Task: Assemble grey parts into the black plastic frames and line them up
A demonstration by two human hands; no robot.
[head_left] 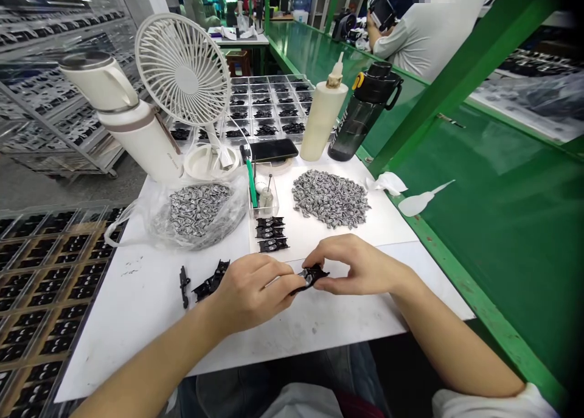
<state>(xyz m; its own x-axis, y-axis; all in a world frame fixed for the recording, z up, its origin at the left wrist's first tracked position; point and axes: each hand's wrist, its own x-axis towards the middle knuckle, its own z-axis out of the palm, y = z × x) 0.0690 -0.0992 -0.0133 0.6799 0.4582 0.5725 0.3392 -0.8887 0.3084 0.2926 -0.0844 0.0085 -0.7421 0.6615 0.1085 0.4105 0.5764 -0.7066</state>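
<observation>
My left hand [250,290] and my right hand [356,264] meet over the white work board [137,320], both pinched on one small black plastic part [310,277] held between their fingertips. Just left of my left hand lie a few loose black parts [207,282]. Behind my hands three black parts [271,232] sit in a short stack. A loose heap of small grey metal pieces [329,198] lies behind my right hand. More grey pieces fill a clear plastic bag [196,211] at the left.
At the back stand a white fan [185,71], a white jug [123,114], a phone [272,149], a squeeze bottle [323,117] and a dark bottle [362,111]. Trays of black parts [41,284] lie at the left and behind. Another person [424,28] sits at the green bench [502,187].
</observation>
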